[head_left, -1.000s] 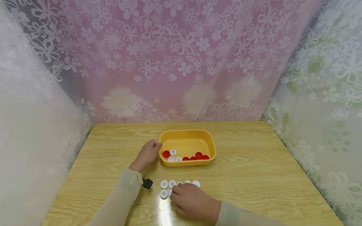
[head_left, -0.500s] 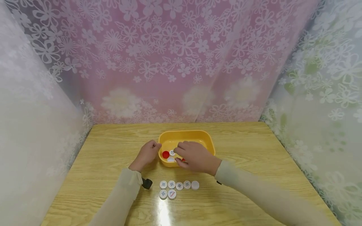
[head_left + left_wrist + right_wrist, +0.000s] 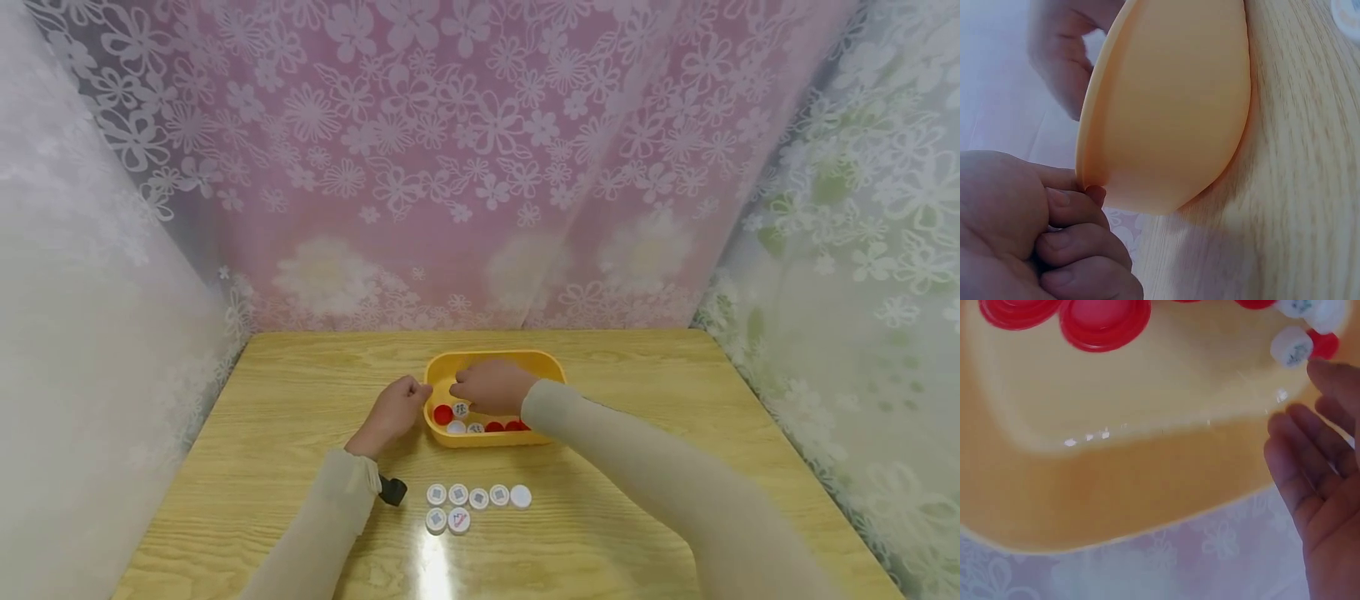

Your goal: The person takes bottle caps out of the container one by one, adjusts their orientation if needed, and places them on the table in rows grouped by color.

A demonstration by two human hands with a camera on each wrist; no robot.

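My left hand [image 3: 395, 411] pinches the left rim of a yellow plastic basin [image 3: 487, 441]; in the left wrist view its other fingers curl beneath the thumb side, outside the basin wall [image 3: 1175, 94]. My right hand [image 3: 495, 387] reaches inside the basin, holding nothing. In the right wrist view its fingers are loosely extended, the thumb close to a white bottle cap [image 3: 1291, 347] with a printed mark. Beside that cap lie other white caps and a red cap [image 3: 443, 414]. Larger red caps [image 3: 1105, 322] lie along the near side, partly hidden by my right forearm in the head view.
In front of the basin, white caps [image 3: 478, 498] lie on the wooden table [image 3: 637, 542] in two rows, several in the far row and two in the near one. A black wrist device [image 3: 392, 490] sits on my left wrist. Floral curtains [image 3: 465, 208] enclose the table.
My right hand has left the near row, where a white cap with a red-and-blue mark now shows, and moved forward into the basin. The left hand stays at the basin's rim.
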